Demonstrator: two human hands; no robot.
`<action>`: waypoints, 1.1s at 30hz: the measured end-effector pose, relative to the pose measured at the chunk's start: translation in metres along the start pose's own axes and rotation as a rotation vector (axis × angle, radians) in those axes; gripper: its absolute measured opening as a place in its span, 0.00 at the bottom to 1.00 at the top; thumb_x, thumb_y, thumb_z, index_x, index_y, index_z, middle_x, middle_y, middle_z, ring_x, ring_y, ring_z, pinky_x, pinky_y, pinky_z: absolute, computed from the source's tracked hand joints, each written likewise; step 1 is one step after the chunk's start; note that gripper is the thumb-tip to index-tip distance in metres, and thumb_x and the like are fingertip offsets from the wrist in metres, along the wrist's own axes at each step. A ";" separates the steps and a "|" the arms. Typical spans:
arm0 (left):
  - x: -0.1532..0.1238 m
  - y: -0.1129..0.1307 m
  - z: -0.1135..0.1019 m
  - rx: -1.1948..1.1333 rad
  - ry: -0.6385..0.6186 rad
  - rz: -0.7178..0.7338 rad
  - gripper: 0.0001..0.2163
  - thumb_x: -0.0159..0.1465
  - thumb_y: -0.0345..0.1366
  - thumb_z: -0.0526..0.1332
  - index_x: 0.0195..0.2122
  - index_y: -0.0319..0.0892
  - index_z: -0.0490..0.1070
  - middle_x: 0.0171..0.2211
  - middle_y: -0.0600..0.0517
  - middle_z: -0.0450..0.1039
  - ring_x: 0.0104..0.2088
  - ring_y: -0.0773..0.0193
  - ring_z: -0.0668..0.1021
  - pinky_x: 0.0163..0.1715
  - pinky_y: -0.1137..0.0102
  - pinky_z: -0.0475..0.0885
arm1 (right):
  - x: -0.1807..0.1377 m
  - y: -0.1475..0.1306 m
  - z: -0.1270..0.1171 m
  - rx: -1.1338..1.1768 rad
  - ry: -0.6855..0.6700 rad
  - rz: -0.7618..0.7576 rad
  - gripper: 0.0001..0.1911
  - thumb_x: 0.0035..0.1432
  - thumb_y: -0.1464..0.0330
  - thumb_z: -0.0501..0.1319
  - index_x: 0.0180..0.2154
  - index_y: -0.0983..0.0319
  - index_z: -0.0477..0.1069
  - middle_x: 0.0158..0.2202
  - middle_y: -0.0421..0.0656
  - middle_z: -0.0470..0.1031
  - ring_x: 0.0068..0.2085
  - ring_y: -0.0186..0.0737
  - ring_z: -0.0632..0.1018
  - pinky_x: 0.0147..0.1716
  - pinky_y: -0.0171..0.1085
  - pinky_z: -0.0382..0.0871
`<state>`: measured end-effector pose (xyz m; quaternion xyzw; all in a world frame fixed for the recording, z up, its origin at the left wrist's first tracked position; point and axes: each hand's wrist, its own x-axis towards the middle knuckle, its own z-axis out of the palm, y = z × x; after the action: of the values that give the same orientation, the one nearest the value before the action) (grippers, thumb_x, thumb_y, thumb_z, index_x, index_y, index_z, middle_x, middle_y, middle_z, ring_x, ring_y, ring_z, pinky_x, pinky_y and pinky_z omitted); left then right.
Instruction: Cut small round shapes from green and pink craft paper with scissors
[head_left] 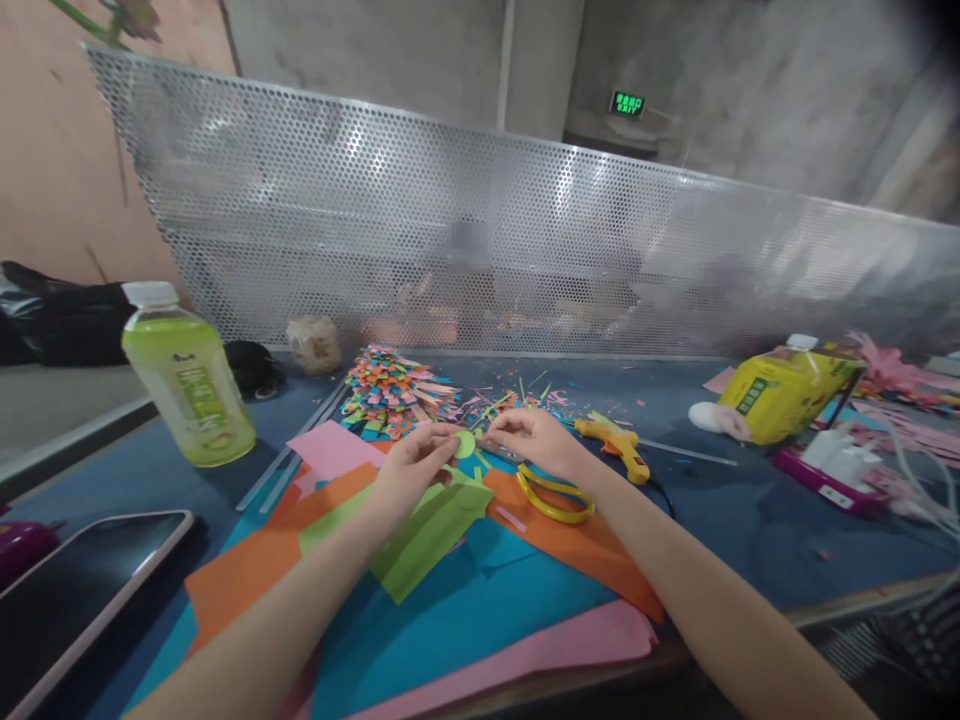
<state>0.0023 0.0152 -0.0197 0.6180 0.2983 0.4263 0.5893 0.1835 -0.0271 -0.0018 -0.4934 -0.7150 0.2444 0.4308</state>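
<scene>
Two forearms (315, 590) converge, left fingers (437, 457) pinching a green disc (466, 445), right fingers (510, 436) curled, grip unclear

Phone (86, 600) cropped at left; yellow scissors (561, 515) seem partly hidden.

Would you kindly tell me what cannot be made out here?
Head view:
- Phone: cut off by the left and bottom edges.
- Mesh screen: whatever lies behind is blurred.
- Yellow bottle: small print unreadable.
- Right hand: too small to tell whether it touches the green disc.
</scene>
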 end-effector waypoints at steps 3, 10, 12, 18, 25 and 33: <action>-0.001 0.000 0.001 -0.026 -0.013 -0.001 0.14 0.47 0.42 0.65 0.32 0.40 0.71 0.23 0.55 0.70 0.25 0.68 0.73 0.21 0.75 0.68 | -0.003 -0.001 0.002 0.029 0.001 0.026 0.06 0.55 0.67 0.58 0.29 0.63 0.70 0.28 0.41 0.75 0.33 0.36 0.75 0.36 0.35 0.68; -0.005 0.001 0.005 -0.022 -0.028 0.021 0.06 0.49 0.35 0.64 0.28 0.40 0.74 0.26 0.53 0.73 0.29 0.66 0.75 0.24 0.75 0.70 | -0.010 -0.002 0.017 0.109 -0.066 0.072 0.10 0.58 0.65 0.54 0.27 0.62 0.67 0.23 0.39 0.72 0.27 0.35 0.74 0.30 0.33 0.68; -0.006 0.002 0.005 -0.022 -0.050 0.012 0.08 0.49 0.35 0.64 0.30 0.40 0.75 0.27 0.51 0.74 0.29 0.65 0.76 0.24 0.74 0.70 | -0.011 -0.001 0.018 0.125 -0.073 0.067 0.08 0.57 0.67 0.54 0.27 0.62 0.66 0.23 0.38 0.72 0.28 0.34 0.75 0.30 0.33 0.68; -0.003 -0.001 0.005 0.043 -0.070 -0.007 0.12 0.52 0.42 0.63 0.33 0.39 0.74 0.28 0.50 0.75 0.29 0.65 0.76 0.24 0.74 0.71 | -0.012 0.001 0.016 0.106 -0.075 0.027 0.08 0.56 0.70 0.53 0.26 0.61 0.65 0.24 0.37 0.69 0.29 0.33 0.74 0.32 0.32 0.68; -0.004 0.000 0.004 0.190 -0.108 0.003 0.13 0.50 0.44 0.64 0.28 0.39 0.73 0.24 0.49 0.76 0.26 0.63 0.77 0.21 0.74 0.70 | -0.014 -0.004 0.013 -0.113 -0.051 -0.041 0.10 0.59 0.67 0.53 0.27 0.61 0.66 0.26 0.38 0.69 0.30 0.33 0.73 0.33 0.31 0.65; 0.002 0.001 -0.003 0.300 0.019 0.116 0.10 0.51 0.40 0.63 0.30 0.39 0.74 0.20 0.55 0.70 0.17 0.71 0.68 0.18 0.75 0.65 | -0.019 -0.010 -0.006 -0.582 0.014 0.133 0.08 0.60 0.65 0.54 0.35 0.63 0.67 0.34 0.44 0.73 0.36 0.38 0.73 0.37 0.36 0.63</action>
<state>-0.0001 0.0182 -0.0187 0.7112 0.3278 0.4160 0.4622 0.1868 -0.0493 0.0020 -0.6437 -0.7181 0.0537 0.2590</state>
